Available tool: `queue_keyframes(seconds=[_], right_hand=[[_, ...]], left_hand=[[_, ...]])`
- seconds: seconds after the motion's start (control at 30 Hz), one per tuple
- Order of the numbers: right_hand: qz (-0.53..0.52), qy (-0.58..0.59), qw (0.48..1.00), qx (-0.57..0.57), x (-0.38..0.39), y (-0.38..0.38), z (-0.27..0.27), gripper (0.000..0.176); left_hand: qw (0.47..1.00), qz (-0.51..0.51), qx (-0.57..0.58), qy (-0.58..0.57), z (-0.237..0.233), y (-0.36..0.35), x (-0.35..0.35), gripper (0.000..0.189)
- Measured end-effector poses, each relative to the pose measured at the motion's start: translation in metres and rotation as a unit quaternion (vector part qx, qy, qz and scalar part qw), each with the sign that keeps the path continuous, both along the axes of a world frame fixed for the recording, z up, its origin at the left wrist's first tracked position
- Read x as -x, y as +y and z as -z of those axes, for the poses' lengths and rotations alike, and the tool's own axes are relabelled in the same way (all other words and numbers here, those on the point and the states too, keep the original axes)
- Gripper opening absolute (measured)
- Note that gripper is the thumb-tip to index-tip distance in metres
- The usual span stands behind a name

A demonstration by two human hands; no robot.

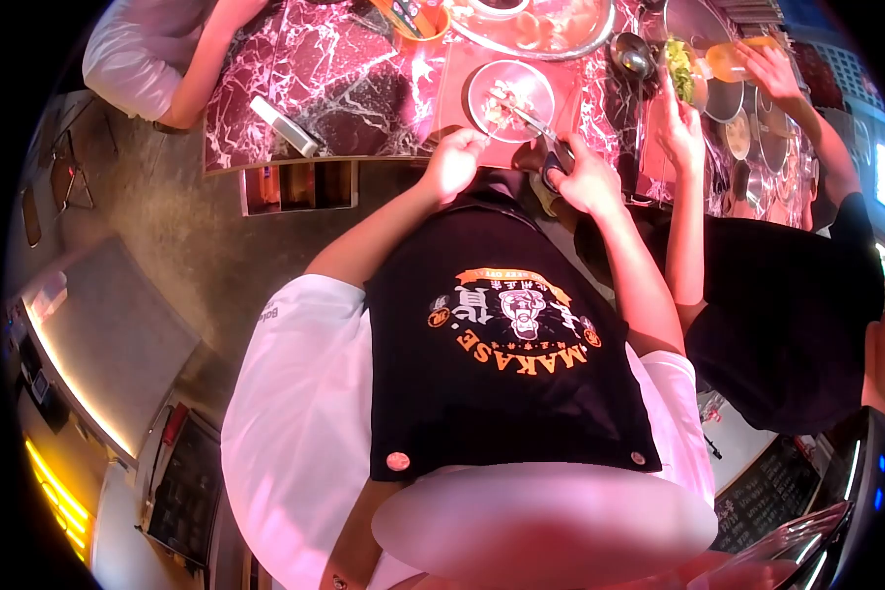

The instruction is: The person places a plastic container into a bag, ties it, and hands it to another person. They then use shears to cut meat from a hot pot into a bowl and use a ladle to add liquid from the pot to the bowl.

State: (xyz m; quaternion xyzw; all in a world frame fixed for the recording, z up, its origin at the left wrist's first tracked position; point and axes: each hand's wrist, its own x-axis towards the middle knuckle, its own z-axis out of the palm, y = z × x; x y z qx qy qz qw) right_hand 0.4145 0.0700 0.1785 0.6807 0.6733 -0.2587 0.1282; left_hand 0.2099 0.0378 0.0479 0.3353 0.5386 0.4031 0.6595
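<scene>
Steel scissors point(533, 126), black-handled: stiff, light, sharp-tipped, best taken by the handle loops; blades rest over a small plate point(475, 90) on the red marble table point(344, 69). Right hand point(588, 179) clamped round the handles. Left hand point(454, 162) curled in a fist at the table edge, nothing seen in it.

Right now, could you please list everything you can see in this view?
counter: one, red-and-white marble, top
small plate: one, pale, with food, before the hands
tray: one, metal, behind the plate
bottle: one, white, lying on counter, left
ladle: one, metal, right of tray
scissors: one, metal, dark handles, over the plate
co-worker: one, black top, right
second person: one, white sleeve, top left
apron: one, black, orange print, own
left hand: one, curled, by the plate
right hand: one, gripping the scissors
</scene>
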Motion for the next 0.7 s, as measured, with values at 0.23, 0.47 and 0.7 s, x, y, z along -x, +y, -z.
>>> queue_keyframes(seconds=[0.23,0.47,0.7], right_hand=[[-0.023,0.041,0.998,-0.038,-0.022,-0.01,0.018,0.054],[-0.021,0.025,0.999,-0.036,-0.04,-0.017,-0.021,0.057],[-0.154,-0.019,0.975,-0.16,-0.03,-0.035,-0.033,0.062]], left_hand=[[1.0,0.009,0.023,0.013,0.0,0.002,0.007,0.019],[0.991,0.012,-0.08,0.109,0.007,0.008,0.014,0.02],[0.874,0.181,-0.263,0.367,-0.023,0.048,0.049,0.016]])
